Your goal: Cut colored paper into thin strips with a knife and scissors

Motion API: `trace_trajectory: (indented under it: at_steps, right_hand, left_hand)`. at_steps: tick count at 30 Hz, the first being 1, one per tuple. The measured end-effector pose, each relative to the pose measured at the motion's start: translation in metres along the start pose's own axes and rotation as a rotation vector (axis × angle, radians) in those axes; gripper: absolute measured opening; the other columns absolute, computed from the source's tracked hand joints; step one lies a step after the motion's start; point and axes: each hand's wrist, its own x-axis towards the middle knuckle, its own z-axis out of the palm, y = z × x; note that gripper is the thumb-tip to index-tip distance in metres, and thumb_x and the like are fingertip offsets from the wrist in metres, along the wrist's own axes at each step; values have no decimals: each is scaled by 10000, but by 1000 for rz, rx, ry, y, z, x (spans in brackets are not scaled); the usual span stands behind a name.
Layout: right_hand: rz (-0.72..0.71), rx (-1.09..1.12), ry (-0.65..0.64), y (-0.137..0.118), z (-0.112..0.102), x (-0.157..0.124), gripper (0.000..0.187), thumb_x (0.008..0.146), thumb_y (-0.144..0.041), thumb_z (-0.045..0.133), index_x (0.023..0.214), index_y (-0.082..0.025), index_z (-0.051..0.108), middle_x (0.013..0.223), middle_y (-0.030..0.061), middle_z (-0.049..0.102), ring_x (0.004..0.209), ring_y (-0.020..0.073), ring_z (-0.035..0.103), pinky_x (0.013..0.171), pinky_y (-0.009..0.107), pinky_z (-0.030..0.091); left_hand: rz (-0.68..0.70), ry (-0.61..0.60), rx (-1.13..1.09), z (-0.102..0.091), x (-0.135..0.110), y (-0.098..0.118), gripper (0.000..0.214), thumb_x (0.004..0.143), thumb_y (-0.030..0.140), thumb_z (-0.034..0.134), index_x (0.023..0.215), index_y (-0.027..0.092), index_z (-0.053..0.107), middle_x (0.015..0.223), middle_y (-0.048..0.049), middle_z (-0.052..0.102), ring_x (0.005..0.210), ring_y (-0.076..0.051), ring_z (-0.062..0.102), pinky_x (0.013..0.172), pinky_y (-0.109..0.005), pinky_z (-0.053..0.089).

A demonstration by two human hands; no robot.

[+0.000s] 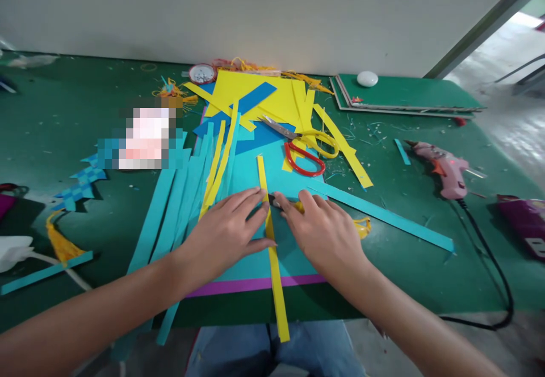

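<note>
A long yellow paper strip (276, 286) lies lengthwise over a teal sheet (251, 172) at the table's near edge. My left hand (223, 232) lies flat on the teal sheet just left of the strip, fingers stretched out, with fingertips and thumb touching the strip. My right hand (326, 232) is closed round a yellow cutter knife (361, 226). The knife's dark tip (275, 200) rests against the strip's right edge, close to my left fingertips.
Several teal and yellow strips (183, 195) fan out to the left. Red-and-yellow scissors (304, 147) lie on yellow and blue sheets behind. A pink glue gun (443, 170) with its black cord lies right. Green boards (404, 96) sit at the back right, and a woven teal star (80, 187) lies left.
</note>
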Motion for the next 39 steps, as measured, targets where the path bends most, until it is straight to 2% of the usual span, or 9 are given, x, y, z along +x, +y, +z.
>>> trace_trajectory:
  at_steps: [9,21,26,32,39]
  right_hand:
    - [63,-12,-44,-11,-3,-2,448,958,-239,535,1405,-273,538,850,43,621,702,173,587,619,326,388]
    - [28,-34,8,-9,-2,-4,452,956,-176,508,1399,-253,553,830,54,603,721,192,603,625,317,405]
    - [10,-2,-33,-3,-2,-1,471,955,-197,519,1420,-272,529,855,54,602,724,190,613,614,311,416]
    - [-17,10,-139,0,-9,2,508,947,-142,474,1442,-255,499,924,84,614,774,206,627,641,317,443]
    - [-54,-23,-38,3,-3,-5,522,922,-102,453,1422,-238,519,845,71,584,723,189,588,622,300,406]
  left_hand:
    - [-10,10,36,0,0,2,483,884,456,639,1153,55,657,1255,-219,665,1184,-336,638,969,-449,574]
    - [-50,-6,-54,1,-1,0,466,893,462,625,1156,79,660,1270,-218,654,1206,-351,621,989,-482,557]
    - [-57,-22,-46,1,1,-1,473,888,497,617,1122,89,660,1242,-222,659,1196,-358,622,957,-500,570]
    - [-101,-107,-115,2,4,-6,519,841,580,637,1121,143,643,1474,-227,473,1406,-403,403,1065,-558,470]
    - [-84,-103,-107,2,2,-7,540,876,594,577,1136,125,631,1480,-248,465,1385,-387,442,1038,-543,492]
